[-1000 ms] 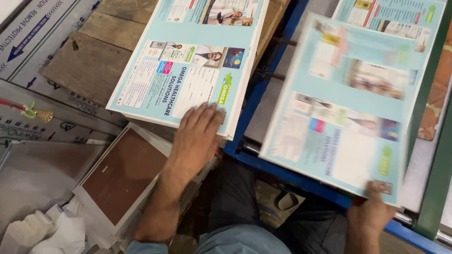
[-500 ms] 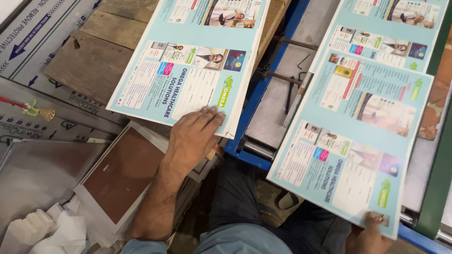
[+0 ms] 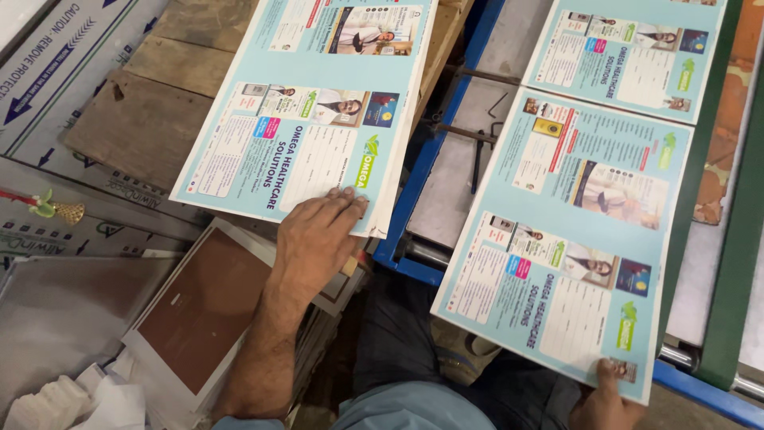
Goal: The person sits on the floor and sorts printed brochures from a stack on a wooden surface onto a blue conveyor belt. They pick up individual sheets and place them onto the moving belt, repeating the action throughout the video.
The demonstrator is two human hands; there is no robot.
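— While your left hand (image 3: 318,239) lies flat, fingers together, on the printed sheet (image 3: 306,111) atop the wooden tabletop (image 3: 135,127), where's the other?

— Your right hand (image 3: 609,398) pinches the second sheet's (image 3: 573,239) near corner over the blue-framed machine (image 3: 430,159).

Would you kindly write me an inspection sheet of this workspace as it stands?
Surface: wooden boards on the left, blue-framed metal bed on the right.
Job's things: printed sheet stack on the boards; single printed sheet over the bed.
Clutter: brown panel, crumpled white paper.
Hands: left hand flat on the stack's near edge; right hand pinching the sheet's near corner.
Cables: nothing seen.
Surroundings: green rail, grey cartons.
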